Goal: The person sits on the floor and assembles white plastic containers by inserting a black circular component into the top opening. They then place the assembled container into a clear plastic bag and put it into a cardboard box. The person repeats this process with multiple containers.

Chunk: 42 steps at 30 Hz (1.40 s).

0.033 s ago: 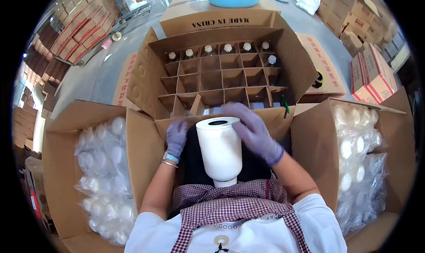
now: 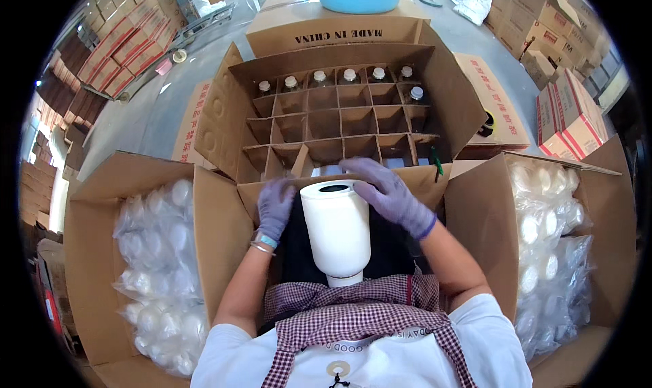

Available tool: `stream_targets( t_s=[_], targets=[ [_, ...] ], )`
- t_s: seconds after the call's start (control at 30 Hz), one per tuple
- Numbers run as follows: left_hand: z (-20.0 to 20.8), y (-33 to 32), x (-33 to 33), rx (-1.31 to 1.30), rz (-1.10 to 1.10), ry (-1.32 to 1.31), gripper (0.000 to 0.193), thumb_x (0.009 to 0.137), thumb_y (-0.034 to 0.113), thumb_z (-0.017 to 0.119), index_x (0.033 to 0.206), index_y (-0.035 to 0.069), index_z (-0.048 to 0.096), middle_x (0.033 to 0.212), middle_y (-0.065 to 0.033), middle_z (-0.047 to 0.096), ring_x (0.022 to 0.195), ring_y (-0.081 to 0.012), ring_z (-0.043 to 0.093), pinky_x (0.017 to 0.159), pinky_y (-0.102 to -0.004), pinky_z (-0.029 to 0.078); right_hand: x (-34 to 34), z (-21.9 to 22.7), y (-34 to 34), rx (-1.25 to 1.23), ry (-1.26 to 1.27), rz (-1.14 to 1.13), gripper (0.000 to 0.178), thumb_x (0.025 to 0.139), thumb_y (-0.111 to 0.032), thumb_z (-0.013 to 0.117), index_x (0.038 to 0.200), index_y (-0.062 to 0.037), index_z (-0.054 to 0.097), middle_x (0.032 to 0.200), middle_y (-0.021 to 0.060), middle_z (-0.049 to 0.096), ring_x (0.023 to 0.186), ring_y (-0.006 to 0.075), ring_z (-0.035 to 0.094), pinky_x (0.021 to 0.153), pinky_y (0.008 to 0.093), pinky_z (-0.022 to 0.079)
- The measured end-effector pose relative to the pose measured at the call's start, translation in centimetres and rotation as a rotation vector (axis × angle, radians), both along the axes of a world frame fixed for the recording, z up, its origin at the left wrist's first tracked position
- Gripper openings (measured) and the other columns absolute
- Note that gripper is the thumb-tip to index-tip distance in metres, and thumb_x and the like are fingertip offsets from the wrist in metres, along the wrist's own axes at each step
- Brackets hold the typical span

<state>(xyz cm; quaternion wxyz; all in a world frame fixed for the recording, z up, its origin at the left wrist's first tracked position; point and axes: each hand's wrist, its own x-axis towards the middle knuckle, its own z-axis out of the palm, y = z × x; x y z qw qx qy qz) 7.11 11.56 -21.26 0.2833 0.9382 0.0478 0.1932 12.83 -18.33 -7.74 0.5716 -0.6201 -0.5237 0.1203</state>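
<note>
A cardboard carton with a grid of dividers (image 2: 326, 57) stands open before the person. A left box (image 2: 224, 238) and a right box (image 2: 479, 232) flank it, both holding white pieces (image 2: 163, 245) in clear plastic. Between the person's forearms is a white cylinder (image 2: 337, 232) with a dark opening on top. The gloved right hand (image 2: 394, 198) has a loose grip, thumb at the cylinder's rim; the gloved left hand (image 2: 275, 208) is just beside it, its grip impossible to tell. White-capped bottles (image 2: 350, 75) line the carton's far row.
</note>
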Motion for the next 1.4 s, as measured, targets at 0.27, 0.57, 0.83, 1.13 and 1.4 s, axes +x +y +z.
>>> stream_targets(
  t_s=[0.27,0.57,0.83,1.13,1.4],
  targets=[
    [8.5,-9.1,-3.3,-0.686,-0.619,0.129,0.045,0.095,0.033,0.056,0.131,0.007,0.056,0.123,-0.0117,0.060,0.112,-0.0254,0.057,0.092,-0.0359,0.052,-8.0,12.0,3.5,-0.203,-0.753,0.480,0.071,0.059,-0.046,0.080,0.121,-0.0172,0.062,0.135,0.0158,0.050,0.127,0.0412,0.045,0.108,0.0631,0.028],
    [11.7,-14.9,-15.8,-0.501,-0.354,0.033,0.084,0.085,0.036,0.074,0.148,-0.003,0.034,0.139,-0.0272,0.051,0.119,-0.0348,0.061,0.102,-0.0430,0.047,-3.0,2.7,-0.2,-0.999,0.175,-0.344,0.074,0.083,-0.045,0.069,0.139,-0.0004,0.049,0.134,0.0251,0.053,0.123,0.0396,0.053,0.108,0.0404,0.041],
    [13.5,-6.6,-10.7,-1.174,-0.795,0.615,0.074,0.072,0.020,0.086,0.137,0.001,0.056,0.126,-0.0076,0.066,0.117,-0.0138,0.058,0.101,-0.0324,0.047,-7.5,9.2,1.8,-0.265,-0.444,0.268,0.072,0.068,-0.045,0.080,0.126,-0.0092,0.057,0.133,0.0156,0.056,0.122,0.0370,0.054,0.106,0.0472,0.041],
    [13.7,-5.5,-11.1,-1.276,-0.819,0.474,0.082,0.078,0.020,0.080,0.149,0.004,0.043,0.130,-0.0093,0.062,0.118,-0.0168,0.058,0.104,-0.0323,0.044,-8.6,9.4,-0.3,-0.330,-0.584,0.161,0.091,0.074,-0.060,0.072,0.146,-0.0129,0.044,0.151,0.0220,0.035,0.138,0.0469,0.033,0.111,0.0641,0.022],
    [11.7,-10.3,-12.6,-0.688,-0.259,0.331,0.078,0.076,0.022,0.078,0.144,0.001,0.046,0.128,-0.0225,0.063,0.113,-0.0306,0.065,0.098,-0.0369,0.049,-5.4,0.8,-1.3,-0.339,0.388,0.040,0.066,0.087,-0.036,0.066,0.142,-0.0055,0.046,0.147,0.0148,0.044,0.140,0.0288,0.038,0.117,0.0399,0.028]
  ],
)
